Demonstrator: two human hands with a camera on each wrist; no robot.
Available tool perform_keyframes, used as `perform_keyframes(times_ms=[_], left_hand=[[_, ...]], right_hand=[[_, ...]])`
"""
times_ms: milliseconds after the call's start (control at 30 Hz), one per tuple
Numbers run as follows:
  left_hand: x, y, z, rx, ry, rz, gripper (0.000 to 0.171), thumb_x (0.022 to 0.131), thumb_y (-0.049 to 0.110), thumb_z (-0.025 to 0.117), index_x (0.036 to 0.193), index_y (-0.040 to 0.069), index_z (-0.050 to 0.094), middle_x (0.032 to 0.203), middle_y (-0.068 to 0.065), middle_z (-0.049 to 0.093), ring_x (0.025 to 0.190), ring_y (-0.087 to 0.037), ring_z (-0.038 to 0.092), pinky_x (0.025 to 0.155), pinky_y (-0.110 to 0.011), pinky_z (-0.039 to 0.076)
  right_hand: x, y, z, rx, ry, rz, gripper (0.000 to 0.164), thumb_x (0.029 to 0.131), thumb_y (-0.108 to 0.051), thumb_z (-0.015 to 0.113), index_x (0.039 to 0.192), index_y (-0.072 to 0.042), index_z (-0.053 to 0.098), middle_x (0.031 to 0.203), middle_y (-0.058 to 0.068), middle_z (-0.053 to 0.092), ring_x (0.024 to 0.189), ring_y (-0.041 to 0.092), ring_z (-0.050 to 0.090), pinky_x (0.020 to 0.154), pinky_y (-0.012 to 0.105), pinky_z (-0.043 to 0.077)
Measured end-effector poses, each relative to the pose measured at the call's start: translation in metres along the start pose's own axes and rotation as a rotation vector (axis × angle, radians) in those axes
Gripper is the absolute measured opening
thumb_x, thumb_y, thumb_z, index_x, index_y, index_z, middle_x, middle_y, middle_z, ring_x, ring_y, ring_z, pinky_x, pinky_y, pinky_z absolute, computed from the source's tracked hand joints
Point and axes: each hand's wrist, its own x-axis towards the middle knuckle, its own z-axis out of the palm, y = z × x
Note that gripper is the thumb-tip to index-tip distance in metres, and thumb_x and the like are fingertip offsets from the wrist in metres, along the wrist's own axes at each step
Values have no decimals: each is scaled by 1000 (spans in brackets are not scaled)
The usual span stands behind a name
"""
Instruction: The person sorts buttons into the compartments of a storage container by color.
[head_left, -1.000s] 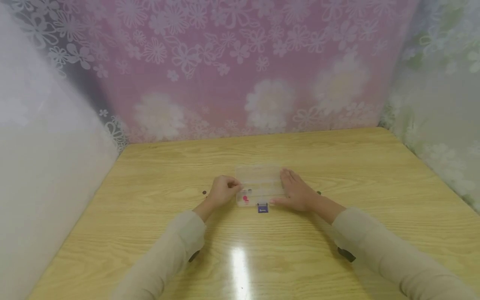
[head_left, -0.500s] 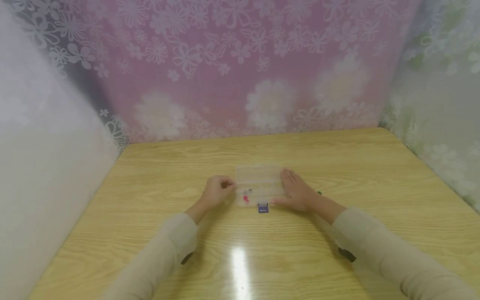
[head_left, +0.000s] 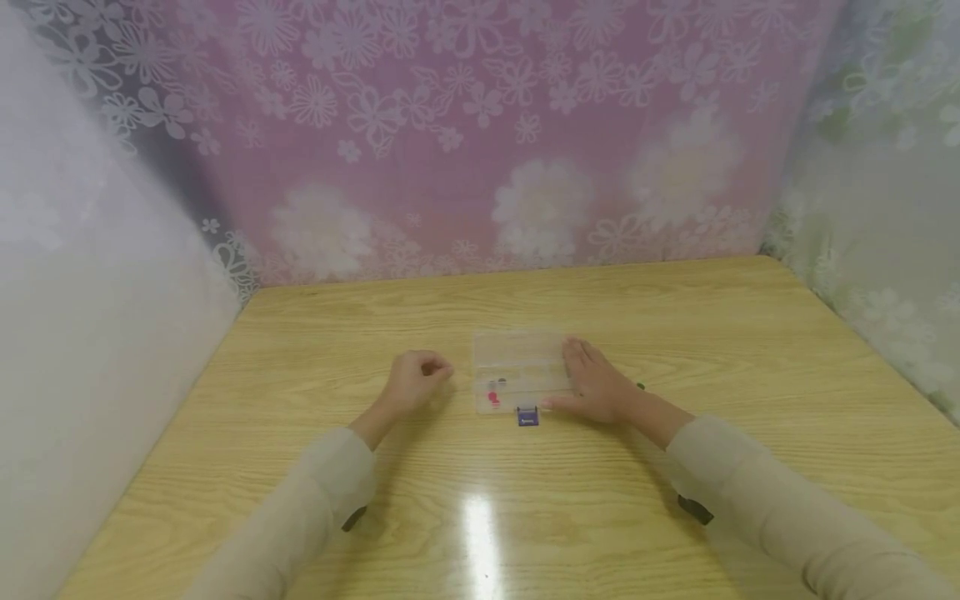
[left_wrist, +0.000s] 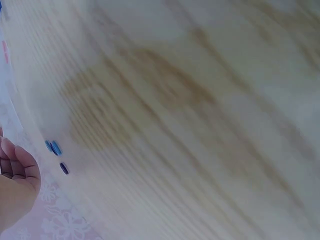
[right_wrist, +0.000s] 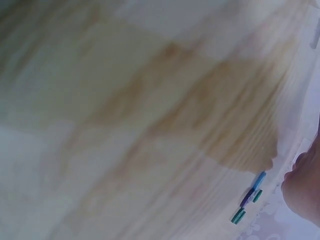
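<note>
A clear plastic box (head_left: 517, 348) lies on the table with its lid raised toward the back. Pink pieces (head_left: 492, 398) and small dark pieces (head_left: 502, 382) show in its left part, and a dark blue latch (head_left: 528, 417) juts from its front. My left hand (head_left: 416, 382) hovers left of the box, fingers bent, thumb near the index finger; nothing shows between them. My right hand (head_left: 596, 390) rests at the box's right end, fingers extended at the back and thumb along the front. In the left wrist view, small blue discs (left_wrist: 56, 147) and a dark disc (left_wrist: 64, 168) lie beside the left hand.
Behind the right hand a small green piece (head_left: 641, 386) peeks out. The right wrist view shows blue (right_wrist: 260, 180), purple (right_wrist: 246, 197) and green discs (right_wrist: 238, 216) on the wooden table (head_left: 300, 467). Floral cloth (head_left: 420, 167) closes off the back and sides.
My left hand has drawn away from the box's left side and moved left across the table, over where dark discs showed earlier. My right hand and the box have stayed put.
</note>
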Motion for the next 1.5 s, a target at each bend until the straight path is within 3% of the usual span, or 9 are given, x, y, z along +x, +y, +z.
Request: perform_keyframes(times_ms=[200, 433, 700, 900, 1167, 1333, 1500], left_hand=[[-4, -6, -5, -3, 6, 31, 15, 88, 11, 60, 89, -1, 68, 90, -12, 69, 83, -20, 62, 77, -32, 52], [-6, -11, -8, 10, -10, 2, 15, 89, 11, 60, 91, -2, 68, 91, -14, 69, 82, -19, 60, 74, -30, 51], [-10, -16, -16, -26, -45, -23, 17, 91, 11, 58, 94, -4, 66, 73, -14, 64, 53, -11, 52, 50, -17, 44], [-12, -20, -20, 9, -25, -2, 15, 88, 12, 61, 91, -2, 67, 83, -14, 68, 69, -17, 61, 63, -22, 50], [-16, -33, -29, 15, -15, -7, 15, 89, 9, 59, 92, -4, 66, 90, -17, 69, 84, -26, 66, 71, -27, 53], [-17, -40, -33, 46, 3, -2, 14, 90, 7, 58, 93, -4, 65, 95, -19, 68, 93, -32, 64, 83, -40, 53], [-16, -45, -34, 55, -7, -26, 13, 90, 6, 57, 93, -3, 65, 97, -18, 68, 96, -32, 63, 88, -42, 51]], right_hand=[[1, 1, 1, -53, 8, -11, 101, 86, -60, 51, 142, 14, 10, 150, 32, 8, 141, 43, 8, 115, 52, 9], [-1, 0, 1, -98, 29, -23, 100, 86, -59, 51, 141, 15, 13, 150, 33, 9, 141, 44, 8, 115, 52, 10], [-2, -2, -2, -156, 39, -29, 100, 86, -59, 51, 140, 16, 16, 149, 34, 11, 140, 44, 9, 116, 52, 9], [-1, -3, -2, -163, 45, -25, 99, 86, -60, 50, 141, 15, 17, 149, 33, 11, 141, 43, 9, 116, 52, 10], [0, -2, 0, -168, 48, -30, 101, 85, -62, 50, 141, 15, 16, 150, 33, 11, 141, 42, 9, 116, 51, 9], [1, -1, 2, -166, 47, -18, 102, 84, -63, 50, 141, 14, 15, 150, 32, 11, 141, 42, 9, 116, 50, 9], [0, 1, 4, -162, 53, -14, 103, 84, -64, 49, 141, 15, 15, 150, 32, 11, 141, 43, 9, 116, 51, 10]])
